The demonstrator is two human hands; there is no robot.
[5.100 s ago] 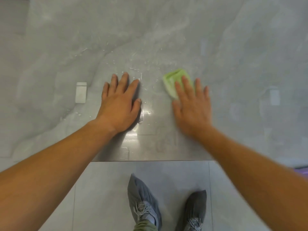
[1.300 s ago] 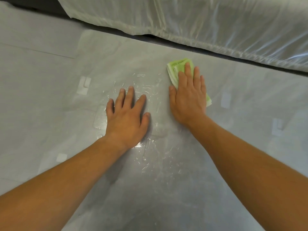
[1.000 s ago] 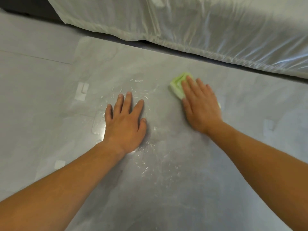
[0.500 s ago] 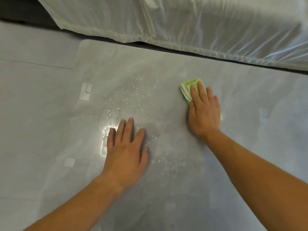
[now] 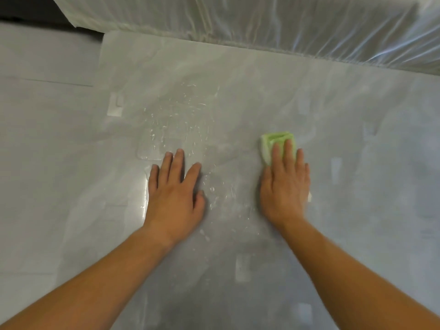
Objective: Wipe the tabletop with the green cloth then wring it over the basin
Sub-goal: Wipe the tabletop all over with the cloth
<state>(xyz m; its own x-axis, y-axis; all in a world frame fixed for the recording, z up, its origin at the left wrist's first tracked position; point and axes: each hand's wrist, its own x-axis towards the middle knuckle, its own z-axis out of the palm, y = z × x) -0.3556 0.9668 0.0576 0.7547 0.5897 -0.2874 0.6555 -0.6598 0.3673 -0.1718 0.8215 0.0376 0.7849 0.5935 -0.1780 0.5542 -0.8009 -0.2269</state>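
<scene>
A folded green cloth (image 5: 273, 142) lies flat on the grey marbled tabletop (image 5: 250, 91). My right hand (image 5: 284, 184) presses down on it with straight fingers, covering most of it; only its far end shows. My left hand (image 5: 175, 191) rests flat on the tabletop to the left of the cloth, fingers spread. A patch of water drops (image 5: 176, 125) glistens just beyond my left fingertips. No basin is in view.
Crinkled clear plastic sheeting (image 5: 262, 22) covers something bulky along the table's far edge. The table's left edge (image 5: 100, 75) drops to a pale tiled floor (image 5: 42, 139). A small white square (image 5: 114, 106) sits near that edge.
My right hand has slid the cloth back toward me and to the right, away from the far edge. My left hand stays flat on the table. The view has shifted slightly.
</scene>
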